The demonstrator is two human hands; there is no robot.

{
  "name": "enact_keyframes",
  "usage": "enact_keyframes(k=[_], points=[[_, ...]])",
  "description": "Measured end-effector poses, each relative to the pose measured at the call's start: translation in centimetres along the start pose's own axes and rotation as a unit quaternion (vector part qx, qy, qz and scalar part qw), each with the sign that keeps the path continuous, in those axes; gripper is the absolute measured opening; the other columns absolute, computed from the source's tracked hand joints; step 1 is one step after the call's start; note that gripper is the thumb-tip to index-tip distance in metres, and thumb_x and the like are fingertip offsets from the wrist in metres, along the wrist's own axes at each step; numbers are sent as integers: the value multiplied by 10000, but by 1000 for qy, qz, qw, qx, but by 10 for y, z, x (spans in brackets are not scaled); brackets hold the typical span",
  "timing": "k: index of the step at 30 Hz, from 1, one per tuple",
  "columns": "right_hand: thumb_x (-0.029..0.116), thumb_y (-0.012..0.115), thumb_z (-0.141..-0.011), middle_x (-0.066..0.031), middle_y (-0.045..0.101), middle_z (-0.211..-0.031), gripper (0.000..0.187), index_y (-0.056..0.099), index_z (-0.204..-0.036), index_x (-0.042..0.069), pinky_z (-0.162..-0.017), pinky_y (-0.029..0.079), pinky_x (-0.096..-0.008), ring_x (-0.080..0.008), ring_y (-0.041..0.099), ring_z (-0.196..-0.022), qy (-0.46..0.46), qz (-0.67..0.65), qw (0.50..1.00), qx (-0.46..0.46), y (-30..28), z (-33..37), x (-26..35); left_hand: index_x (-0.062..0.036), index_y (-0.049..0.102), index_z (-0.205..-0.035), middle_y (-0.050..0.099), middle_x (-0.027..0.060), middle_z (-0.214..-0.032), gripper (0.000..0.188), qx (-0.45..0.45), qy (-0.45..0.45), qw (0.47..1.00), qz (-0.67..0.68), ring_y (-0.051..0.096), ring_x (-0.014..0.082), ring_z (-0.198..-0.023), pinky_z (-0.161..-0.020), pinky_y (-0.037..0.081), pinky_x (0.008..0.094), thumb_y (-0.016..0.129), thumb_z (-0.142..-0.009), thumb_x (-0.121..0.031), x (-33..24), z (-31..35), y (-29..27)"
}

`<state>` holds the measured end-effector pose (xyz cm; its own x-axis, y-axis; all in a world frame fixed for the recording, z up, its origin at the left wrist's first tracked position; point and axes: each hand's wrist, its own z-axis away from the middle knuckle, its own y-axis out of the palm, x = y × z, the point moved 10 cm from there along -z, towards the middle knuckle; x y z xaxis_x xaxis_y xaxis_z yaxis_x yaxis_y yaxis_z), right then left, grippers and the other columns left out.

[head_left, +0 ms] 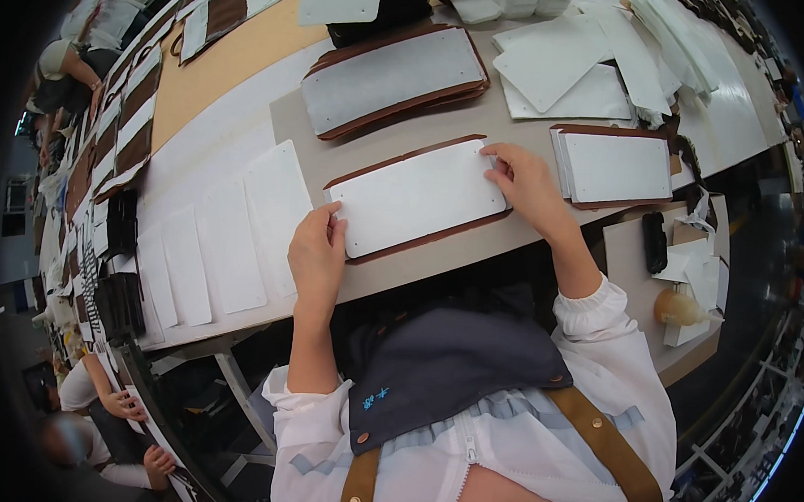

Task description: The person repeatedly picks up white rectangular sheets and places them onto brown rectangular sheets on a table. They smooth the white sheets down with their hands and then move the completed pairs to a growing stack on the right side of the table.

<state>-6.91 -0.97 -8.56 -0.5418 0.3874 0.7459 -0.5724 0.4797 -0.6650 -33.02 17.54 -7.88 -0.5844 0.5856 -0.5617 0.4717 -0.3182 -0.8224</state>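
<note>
A white rectangular panel (pixel 418 198) with small holes near its corners lies on a brown leather-like piece (pixel 434 241), whose edges show along the long sides. At its left end my left hand (pixel 317 252) grips the edge between thumb and fingers. My right hand (pixel 526 186) is closed on the right end, with the fingertips at the far corner and the thumb below them. The undersides of both grips are hidden. Right of my right hand sits a stack of white panels (pixel 616 166) on brown pieces.
Behind lies a larger brown-edged stack (pixel 396 80) with a pale top. White sheets (pixel 563 65) are heaped at the far right, and several thin white panels (pixel 232 244) fan out at left. A side stand (pixel 617 251) holds a bottle (pixel 680 308) and a black object (pixel 654 242). Other people work at left.
</note>
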Motion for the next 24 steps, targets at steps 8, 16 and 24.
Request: enact_keyframes(k=[8, 16, 24], points=[[25, 723, -857, -146, 649, -911, 305, 683, -1159, 10, -758, 512, -398, -305, 624, -782, -24, -5, 1000, -13, 4, 4, -3, -41, 699, -1142, 638, 87, -869, 244, -7, 29, 1000, -6, 614, 263, -833, -766, 512, 401, 706, -899, -50, 3, 2, 3], [27, 695, -888, -139, 620, -909, 292, 683, -1179, 28, -755, 501, -395, -299, 601, -775, -25, 19, 999, -20, 4, 9, 1, -68, 709, -1156, 597, 76, -926, 279, -31, 66, 996, -50, 569, 256, -887, -765, 506, 402, 743, -880, -86, -8, 5, -1], [20, 681, -899, -136, 587, -879, 277, 677, -1175, 24, -742, 495, -404, -300, 601, -764, -44, 33, 998, -34, 5, 11, 3, -99, 719, -1223, 573, 82, -1049, 376, -43, 102, 992, -67, 529, 285, -982, -863, 465, 418, 783, -853, -109, -7, 21, -4]])
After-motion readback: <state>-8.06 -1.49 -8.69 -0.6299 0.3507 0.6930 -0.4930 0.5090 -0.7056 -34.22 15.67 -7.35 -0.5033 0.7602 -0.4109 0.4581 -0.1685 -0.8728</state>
